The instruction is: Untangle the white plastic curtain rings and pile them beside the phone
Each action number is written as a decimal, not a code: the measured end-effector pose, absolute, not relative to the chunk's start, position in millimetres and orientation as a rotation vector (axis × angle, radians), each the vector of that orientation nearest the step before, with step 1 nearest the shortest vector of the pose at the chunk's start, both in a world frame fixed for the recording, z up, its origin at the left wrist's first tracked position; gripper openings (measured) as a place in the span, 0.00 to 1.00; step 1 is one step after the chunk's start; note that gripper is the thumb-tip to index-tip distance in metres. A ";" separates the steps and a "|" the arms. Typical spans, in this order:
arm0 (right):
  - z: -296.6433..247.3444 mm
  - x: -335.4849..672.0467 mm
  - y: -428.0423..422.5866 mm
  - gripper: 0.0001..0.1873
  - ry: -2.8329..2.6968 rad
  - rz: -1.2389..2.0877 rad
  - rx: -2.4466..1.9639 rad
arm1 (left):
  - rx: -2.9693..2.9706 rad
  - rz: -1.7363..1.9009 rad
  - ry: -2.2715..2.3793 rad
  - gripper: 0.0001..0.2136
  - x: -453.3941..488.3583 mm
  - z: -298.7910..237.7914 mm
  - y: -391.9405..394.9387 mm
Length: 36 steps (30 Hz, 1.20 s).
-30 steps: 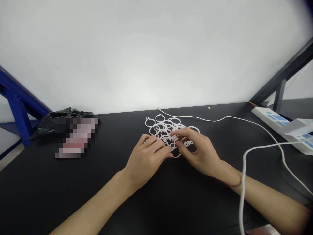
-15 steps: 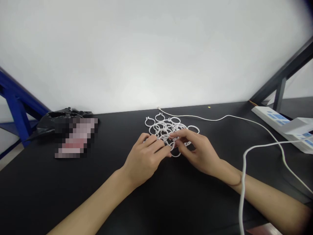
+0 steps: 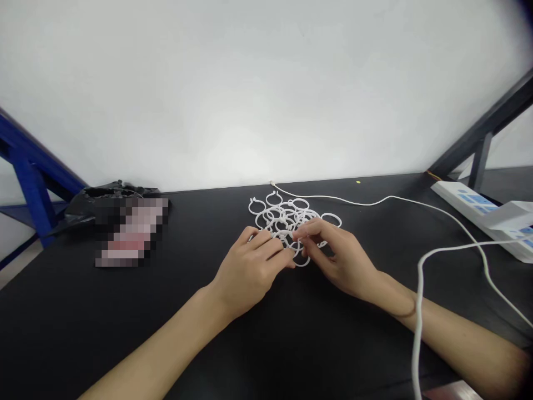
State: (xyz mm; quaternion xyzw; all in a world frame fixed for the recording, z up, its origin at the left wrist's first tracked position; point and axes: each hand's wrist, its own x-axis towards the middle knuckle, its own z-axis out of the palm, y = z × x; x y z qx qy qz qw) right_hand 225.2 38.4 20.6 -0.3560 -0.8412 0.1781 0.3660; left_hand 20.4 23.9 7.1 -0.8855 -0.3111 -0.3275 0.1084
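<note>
Left hand [image 3: 250, 272] curled over the near-left edge of the white plastic-looking rings [image 3: 283, 222], heaped on the black tabletop [image 3: 300, 339]; right hand [image 3: 339, 258] at the near-right side, thumb and forefinger drawn together. Cannot tell whether gripping any. Thin, some with paired nubs at a gap: probably light, springy, smooth enough to slip, prone to tangle. Best pinched along the plain curve, away from the nubs.

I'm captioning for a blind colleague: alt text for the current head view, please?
A person's left hand and right hand are at the near side of a heap of white rings on a black table. Black plastic lies at left, white cables and a blue-and-white strip at right.
</note>
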 end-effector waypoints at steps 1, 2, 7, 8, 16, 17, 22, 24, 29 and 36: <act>20.7 225.1 38.2 0.05 -2.161 0.447 -0.910 | -2.606 -0.963 -0.914 0.08 20.5 7.3 23.8; 20.8 225.0 38.0 0.05 -2.158 0.439 -0.907 | -2.606 -0.965 -0.913 0.08 20.7 7.4 23.6; 20.7 225.4 37.8 0.05 -2.151 0.448 -0.914 | -2.604 -0.989 -0.909 0.08 21.3 7.6 23.5; 20.5 225.5 38.0 0.05 -2.148 0.457 -0.918 | -2.604 -0.992 -0.910 0.08 21.1 7.4 23.7; 19.6 224.0 37.3 0.07 -2.143 0.414 -0.900 | -2.595 -0.950 -0.907 0.08 22.1 7.8 22.8; 19.6 223.9 37.0 0.08 -2.138 0.394 -0.905 | -2.582 -0.948 -0.904 0.08 21.8 8.4 23.3; 21.3 226.1 39.0 0.13 -2.126 0.228 -0.937 | -2.402 -0.918 -1.069 0.10 0.2 8.9 40.4; 21.9 227.0 41.0 0.12 -2.154 0.139 -0.943 | -2.285 -0.802 -1.278 0.12 -18.9 7.6 52.8; 21.5 227.9 41.6 0.10 -2.329 0.078 -0.973 | -2.052 -0.424 -1.884 0.14 -66.4 5.0 77.1; 17.2 229.2 38.9 0.14 -2.455 0.067 -0.951 | -1.986 -0.294 -1.998 0.16 -88.2 -1.7 83.3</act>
